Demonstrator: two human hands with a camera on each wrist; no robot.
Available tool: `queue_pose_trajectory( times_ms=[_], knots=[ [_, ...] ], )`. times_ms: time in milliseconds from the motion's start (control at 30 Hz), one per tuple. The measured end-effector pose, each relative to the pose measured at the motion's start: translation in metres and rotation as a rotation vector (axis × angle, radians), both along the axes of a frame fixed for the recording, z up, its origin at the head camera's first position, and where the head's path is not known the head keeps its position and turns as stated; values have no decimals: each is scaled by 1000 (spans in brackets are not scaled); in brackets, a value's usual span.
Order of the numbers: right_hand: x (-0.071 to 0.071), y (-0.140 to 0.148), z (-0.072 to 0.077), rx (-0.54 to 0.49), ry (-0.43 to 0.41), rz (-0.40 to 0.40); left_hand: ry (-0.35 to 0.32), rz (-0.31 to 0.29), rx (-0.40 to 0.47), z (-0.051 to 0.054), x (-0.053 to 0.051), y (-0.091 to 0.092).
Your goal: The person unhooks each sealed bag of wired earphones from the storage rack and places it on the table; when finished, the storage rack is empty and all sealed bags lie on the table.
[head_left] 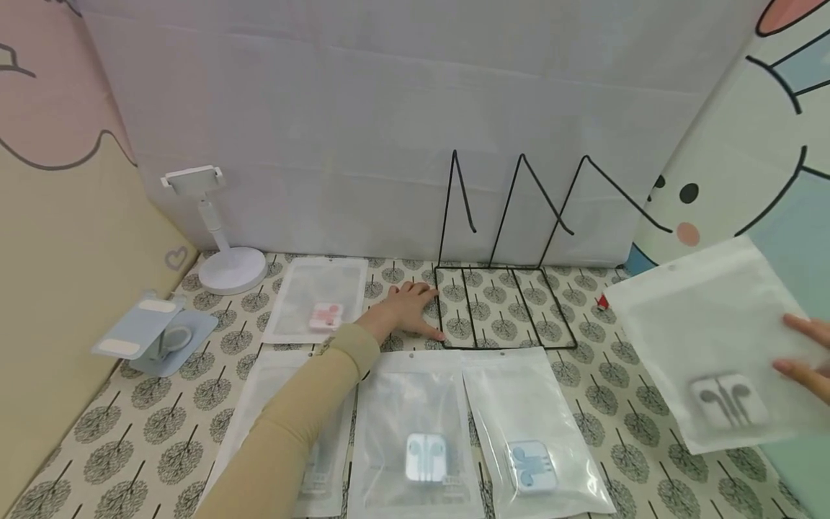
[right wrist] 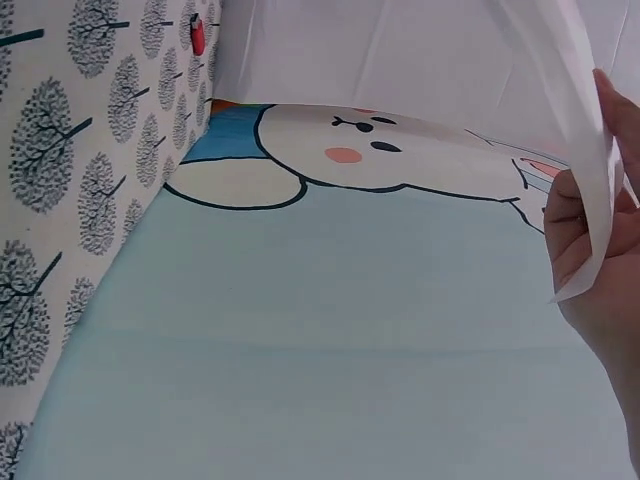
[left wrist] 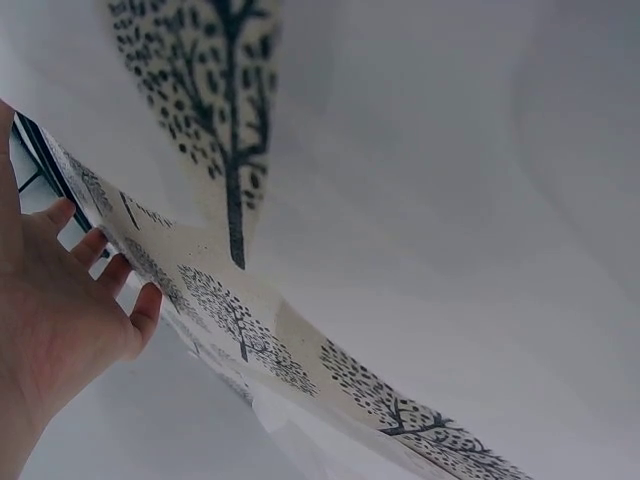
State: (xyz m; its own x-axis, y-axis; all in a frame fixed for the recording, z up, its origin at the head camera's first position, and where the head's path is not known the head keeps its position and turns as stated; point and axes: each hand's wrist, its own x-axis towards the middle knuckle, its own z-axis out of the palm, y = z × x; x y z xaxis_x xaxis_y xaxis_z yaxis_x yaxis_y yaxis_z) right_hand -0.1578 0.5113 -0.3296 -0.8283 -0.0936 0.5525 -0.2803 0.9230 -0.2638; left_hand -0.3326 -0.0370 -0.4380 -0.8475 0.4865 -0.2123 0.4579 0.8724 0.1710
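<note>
My right hand (head_left: 807, 357) pinches the edge of a frosted zip bag (head_left: 700, 324), held up at the right. Inside the bag is a white square case of dark-grey earphones (head_left: 729, 400). In the right wrist view, the fingers and thumb (right wrist: 585, 230) grasp the bag's white edge (right wrist: 598, 150). At the left side of a black wire rack (head_left: 506, 347), my left hand (head_left: 410, 308) reaches with fingers spread; its fingertips are at the rack's side bar. The left wrist view shows the left hand (left wrist: 75, 310) with fingers loosely bent and nothing gripped.
Bags with blue-green earphones (head_left: 426, 458) and blue earphones (head_left: 532, 467) lie in front. Another bag (head_left: 331, 468) is partly under the left sleeve. Behind it lies a bag with pink earphones (head_left: 326, 317). A white phone stand (head_left: 232, 270) and a blue folding stand (head_left: 152, 328) are left.
</note>
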Motion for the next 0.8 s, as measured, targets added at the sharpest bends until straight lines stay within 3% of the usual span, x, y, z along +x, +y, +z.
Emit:
queue_pose_trajectory(
  times_ms=[67,133,333,400,467,600,800],
  knots=[
    [5,-2,-6,-21,-7,-3,3,-1,-1,-1,0,1],
    [12,-5,-12,-63,-85,-30,5,0,-3,-1,0,1],
    [30,-23,-32,-328,-299,21,-7,11,-6,0,0,1],
    [34,-30,-41,-382,-366,-11,-10,12,-6,0,0,1],
    [38,-34,-49,-385,-444,-85,-11,9,-8,0,0,1],
    [39,-38,-59,-413,-571,-133,-11,7,-6,2,1,1],
    [39,-38,-62,-340,-606,-134,-20,10,9,4,2,1]
  ],
)
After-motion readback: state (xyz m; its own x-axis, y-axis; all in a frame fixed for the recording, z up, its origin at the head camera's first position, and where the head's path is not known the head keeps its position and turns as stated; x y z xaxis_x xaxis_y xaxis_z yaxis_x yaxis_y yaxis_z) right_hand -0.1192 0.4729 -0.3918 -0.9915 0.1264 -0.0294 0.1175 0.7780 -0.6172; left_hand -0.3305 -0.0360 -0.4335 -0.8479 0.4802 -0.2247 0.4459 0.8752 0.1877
